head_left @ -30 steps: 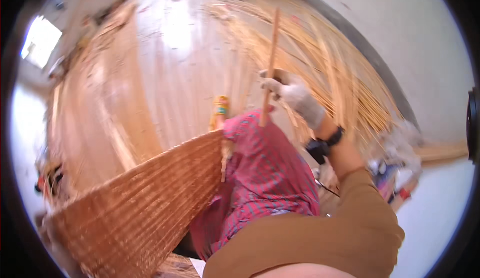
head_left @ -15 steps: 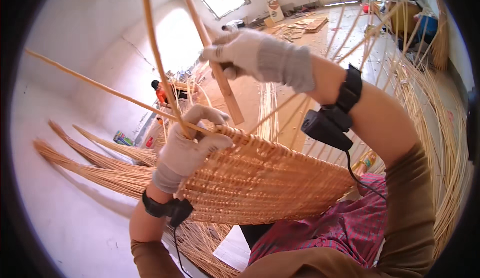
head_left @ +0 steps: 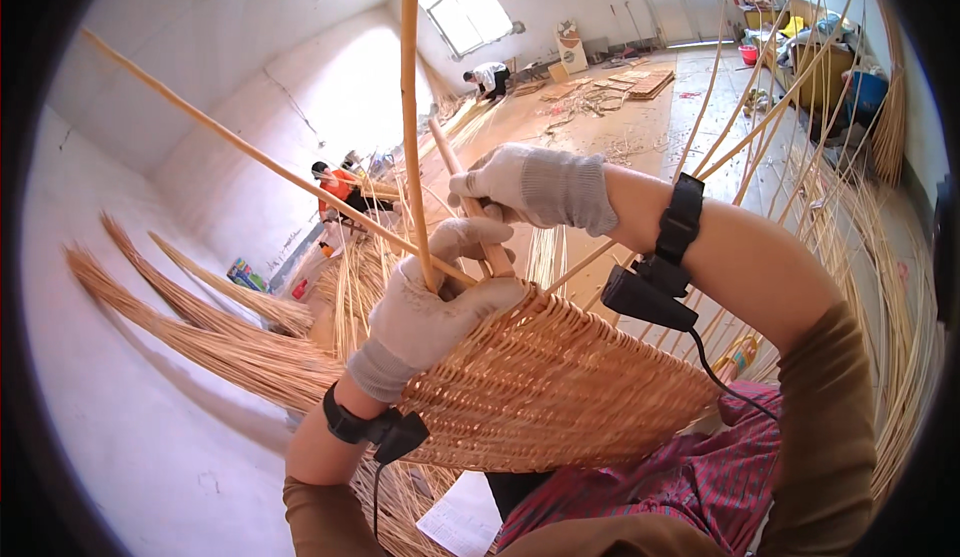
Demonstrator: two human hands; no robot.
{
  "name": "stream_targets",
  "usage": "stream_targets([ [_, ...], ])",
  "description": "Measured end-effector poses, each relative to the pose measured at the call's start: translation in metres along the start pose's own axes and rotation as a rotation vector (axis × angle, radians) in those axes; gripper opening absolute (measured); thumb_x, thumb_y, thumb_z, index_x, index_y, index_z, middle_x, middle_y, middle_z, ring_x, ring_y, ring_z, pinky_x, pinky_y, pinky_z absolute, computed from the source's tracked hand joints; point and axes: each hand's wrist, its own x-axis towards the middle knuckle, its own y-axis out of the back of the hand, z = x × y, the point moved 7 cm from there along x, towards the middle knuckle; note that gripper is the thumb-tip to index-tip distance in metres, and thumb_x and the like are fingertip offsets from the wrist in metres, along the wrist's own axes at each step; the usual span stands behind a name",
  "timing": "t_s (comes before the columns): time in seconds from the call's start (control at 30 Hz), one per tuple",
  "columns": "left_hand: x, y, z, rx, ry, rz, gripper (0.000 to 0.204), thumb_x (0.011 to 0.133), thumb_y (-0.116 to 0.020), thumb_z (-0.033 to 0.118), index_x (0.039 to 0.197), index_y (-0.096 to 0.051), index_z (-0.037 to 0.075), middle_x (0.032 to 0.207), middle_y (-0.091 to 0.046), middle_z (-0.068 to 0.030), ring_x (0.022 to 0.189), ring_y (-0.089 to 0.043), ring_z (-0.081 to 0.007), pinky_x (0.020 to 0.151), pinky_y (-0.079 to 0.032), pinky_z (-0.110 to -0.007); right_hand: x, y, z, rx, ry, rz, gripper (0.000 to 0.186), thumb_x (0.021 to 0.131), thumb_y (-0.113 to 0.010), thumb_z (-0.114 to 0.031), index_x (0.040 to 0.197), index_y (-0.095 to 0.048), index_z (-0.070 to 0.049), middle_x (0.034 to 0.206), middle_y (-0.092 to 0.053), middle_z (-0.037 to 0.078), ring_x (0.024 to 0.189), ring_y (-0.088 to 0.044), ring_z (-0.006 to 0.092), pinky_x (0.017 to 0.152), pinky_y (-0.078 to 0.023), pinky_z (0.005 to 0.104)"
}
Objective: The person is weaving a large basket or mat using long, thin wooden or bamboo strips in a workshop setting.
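My gloved right hand is closed around a flat wooden stick, whose lower end meets the rim of a woven wicker panel. Just below it, my gloved left hand grips that rim, with fingers curled by the stick's lower end. A thick upright rod and a long slanted rod rise out of the panel at my left hand. Thinner rods stand up from the panel on the right. The panel rests over my checked pink cloth.
Bundles of willow rods lie at the left, loose rods at the right. A co-worker in orange sits at left-centre; another person bends farther back. Stacked flat pieces lie on the floor, containers along the right wall.
The view has lifted to show the room. The panel has swung up in front of me. My right hand has brought the stick down to its rim beside my left hand.
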Motion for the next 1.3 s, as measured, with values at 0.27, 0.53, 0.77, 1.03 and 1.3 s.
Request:
stream_targets([
  [0.27, 0.001, -0.001, -0.014, -0.015, 0.06, 0.027, 0.039, 0.09, -0.078, 0.009, 0.126, -0.062, 0.003, 0.104, -0.069, -0.0046, 0.094, -0.066, -0.0091, 0.08, -0.055, -0.025, -0.021, 0.007, -0.043, -0.502, 0.252, 0.442, 0.054, 0.106, -0.047, -0.052, 0.135, -0.06, -0.008, 0.112, -0.07, 0.012, 0.096, -0.07, 0.0234, 0.089, -0.058, 0.0353],
  [0.53, 0.001, 0.0, -0.025, -0.05, 0.08, 0.066, 0.037, 0.094, -0.074, 0.01, 0.126, -0.06, 0.001, 0.105, -0.071, -0.0077, 0.096, -0.066, -0.0088, 0.077, -0.054, -0.021, -0.095, 0.004, -0.059, 0.577, 0.849, 0.13, 0.045, 0.108, -0.047, -0.042, 0.137, -0.054, -0.009, 0.088, -0.061, 0.011, 0.072, -0.062, 0.0154, 0.069, -0.056, 0.029],
  [0.77, 0.003, 0.004, -0.037, 0.008, 0.191, 0.067, 0.035, 0.095, -0.072, 0.013, 0.126, -0.059, 0.002, 0.107, -0.073, -0.0085, 0.094, -0.066, -0.0085, 0.081, -0.053, -0.023, -0.076, 0.018, 0.016, 1.143, 0.564, 0.411, 0.028, 0.114, -0.038, -0.029, 0.116, -0.05, -0.003, 0.065, -0.025, -0.005, 0.055, -0.027, 0.0097, 0.053, -0.036, 0.0294],
  [1.03, -0.002, 0.012, -0.05, 0.005, 0.162, 0.127, 0.039, 0.092, -0.076, 0.011, 0.127, -0.063, 0.003, 0.11, -0.067, -0.0069, 0.094, -0.064, -0.008, 0.076, -0.054, -0.023, -0.069, 0.016, 0.021, 1.15, 0.474, 0.431, 0.027, 0.113, -0.041, -0.028, 0.113, -0.05, -0.003, 0.063, -0.025, -0.005, 0.054, -0.027, 0.0101, 0.052, -0.034, 0.0296],
  [1.3, 0.011, 0.01, -0.045, 0.092, -0.113, -0.015, 0.026, 0.092, -0.073, 0.011, 0.115, -0.062, 0.007, 0.122, -0.058, -0.0074, 0.091, -0.059, -0.0064, 0.074, -0.052, -0.024, -0.065, 0.015, 0.023, 1.124, 0.477, 0.454, 0.028, 0.112, -0.043, -0.03, 0.111, -0.05, -0.003, 0.062, -0.026, -0.006, 0.053, -0.026, 0.0103, 0.051, -0.033, 0.0291],
])
